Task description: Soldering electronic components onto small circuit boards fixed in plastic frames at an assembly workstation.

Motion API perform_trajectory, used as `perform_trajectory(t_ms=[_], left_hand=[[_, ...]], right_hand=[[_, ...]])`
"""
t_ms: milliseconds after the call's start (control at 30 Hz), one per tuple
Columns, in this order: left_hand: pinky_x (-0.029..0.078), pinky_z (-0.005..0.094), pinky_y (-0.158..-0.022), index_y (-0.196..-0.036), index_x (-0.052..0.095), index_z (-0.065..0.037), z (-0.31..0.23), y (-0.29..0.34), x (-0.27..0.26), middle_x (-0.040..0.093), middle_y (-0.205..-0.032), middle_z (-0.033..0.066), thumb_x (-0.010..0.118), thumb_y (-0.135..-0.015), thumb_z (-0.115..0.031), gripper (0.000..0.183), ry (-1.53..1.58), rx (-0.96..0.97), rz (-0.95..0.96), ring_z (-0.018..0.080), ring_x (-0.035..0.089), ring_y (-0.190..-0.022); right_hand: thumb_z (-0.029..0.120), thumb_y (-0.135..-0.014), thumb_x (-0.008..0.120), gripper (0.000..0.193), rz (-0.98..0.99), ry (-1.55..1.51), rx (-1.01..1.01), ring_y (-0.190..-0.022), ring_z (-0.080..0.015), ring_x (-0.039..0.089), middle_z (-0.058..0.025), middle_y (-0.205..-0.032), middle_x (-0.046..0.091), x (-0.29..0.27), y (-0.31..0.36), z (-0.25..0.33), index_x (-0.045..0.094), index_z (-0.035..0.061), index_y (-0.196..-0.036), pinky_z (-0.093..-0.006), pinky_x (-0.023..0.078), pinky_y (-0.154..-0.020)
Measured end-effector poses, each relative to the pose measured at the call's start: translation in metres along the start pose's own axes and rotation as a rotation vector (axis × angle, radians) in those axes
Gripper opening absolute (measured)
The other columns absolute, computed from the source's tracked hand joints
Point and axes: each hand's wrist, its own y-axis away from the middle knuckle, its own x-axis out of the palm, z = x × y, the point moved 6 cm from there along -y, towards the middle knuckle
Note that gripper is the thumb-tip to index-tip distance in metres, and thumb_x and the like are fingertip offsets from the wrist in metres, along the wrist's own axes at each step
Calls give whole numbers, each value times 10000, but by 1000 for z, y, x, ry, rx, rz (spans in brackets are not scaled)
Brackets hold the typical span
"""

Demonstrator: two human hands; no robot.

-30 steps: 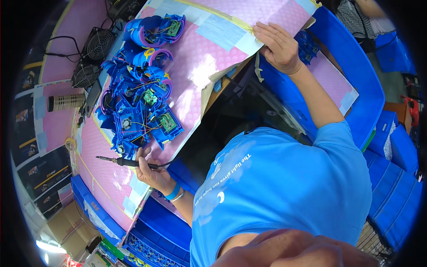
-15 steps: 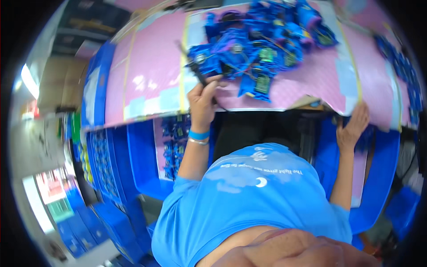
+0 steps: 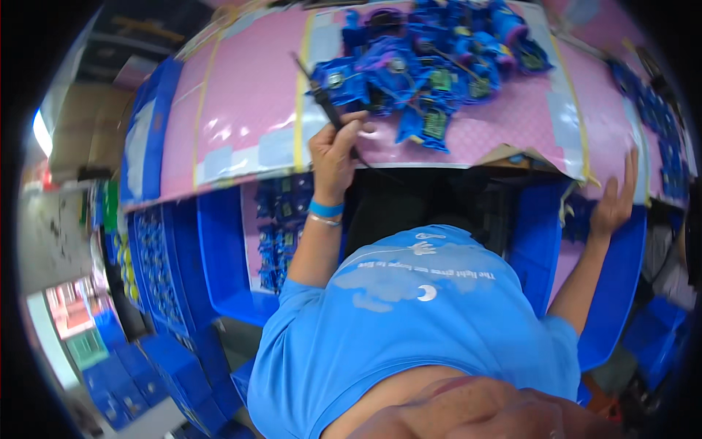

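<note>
A long worktable covered in pink, bubble-textured sheeting with pale blue patches and yellow tape strips (image 3: 245, 95) spans the upper part of the view, its front edge bending with the lens. Below it spreads the person's light blue short-sleeved T-shirt with a white print (image 3: 395, 329). Deep blue plastic bins stand under the front edge, one to the left (image 3: 210, 256) with rows of small blue parts on a pale sheet inside, and one to the right (image 3: 621, 293). On the table lies a heaped cluster of glossy blue plastic housings with green circuit boards and thin wires (image 3: 431, 80), slightly blurred. The bare right hand (image 3: 613, 205) is raised at the table's front edge above the right bin, its fingers extended and slightly parted, with no object seen in them; whether they touch the sheeting cannot be told. The bare left hand (image 3: 333, 161) has its fingers closed around a slim black soldering iron (image 3: 327, 107), which slants up and leftward over the table, just beside the left end of the cluster. A thin dark cord (image 3: 364, 162) trails from beneath that hand. A flat bright blue wristband (image 3: 327, 209) circles the left wrist, with a narrow silvery bracelet (image 3: 324, 220) next to it.
</note>
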Motion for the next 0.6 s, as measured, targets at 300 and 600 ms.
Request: perform_trajectory(t_ms=[300, 600], left_hand=[[379, 187, -478, -1109, 694, 62, -2, -3, 0, 692, -822, 71, 565, -989, -163, 286, -98, 16, -167, 52, 542, -572], [335, 128, -424, -1136, 664, 36, 0, -2, -8, 674, -820, 44, 590, -995, -163, 254, -59, -59, -81, 0, 508, -542]], right_hand=[[282, -953, 646, 342, 60, 133, -60, -1118, -328, 646, -157, -1199, 692, 87, -3, -61, 677, 73, -1221, -388, 500, -978], [280, -840, 686, 339, 150, 233, 460, -990, -336, 687, -230, -1026, 702, 59, -121, -214, 689, 22, -1060, -425, 533, -907]])
